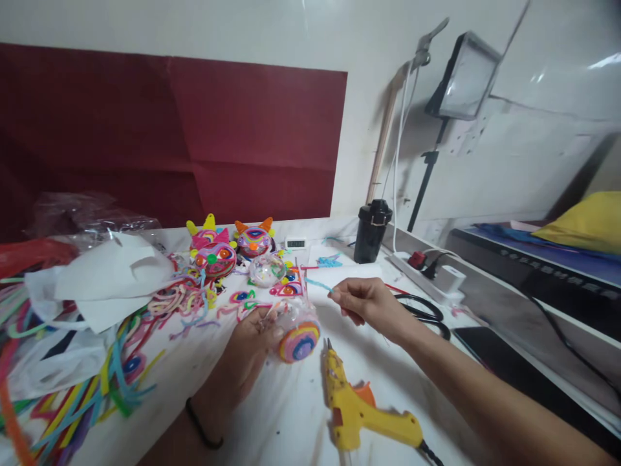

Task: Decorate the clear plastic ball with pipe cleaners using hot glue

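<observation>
You are cupping a clear plastic ball [295, 327] in your left hand [250, 356], fingers curled around its near side just left of table centre, with a coiled pink, orange and blue pipe-cleaner disc [299, 343] showing on its face. At about two o'clock from the ball, your right hand [363, 303] is pinching the end of a light-blue pipe cleaner [317, 285], thumb and forefinger closed on it, the other fingers tucked in. At five o'clock from the ball a yellow glue gun [359, 408] is lying on the white table [291, 414], its nozzle pointing up toward the ball and close to it. That nozzle is probably the main hazard: if it is hot, a drifting left wrist could be brushing it, and the smooth ball could be slipping from so light a hold. Finished pipe-cleaner figures [228, 249] are standing at eleven o'clock, and loose pipe cleaners [97, 382] are piling up at eight o'clock. I cannot tell whether the blue strand is already touching the ball, since the meeting point is blurred. The gun's cord is running out of frame, so whether it is powered is unclear.
</observation>
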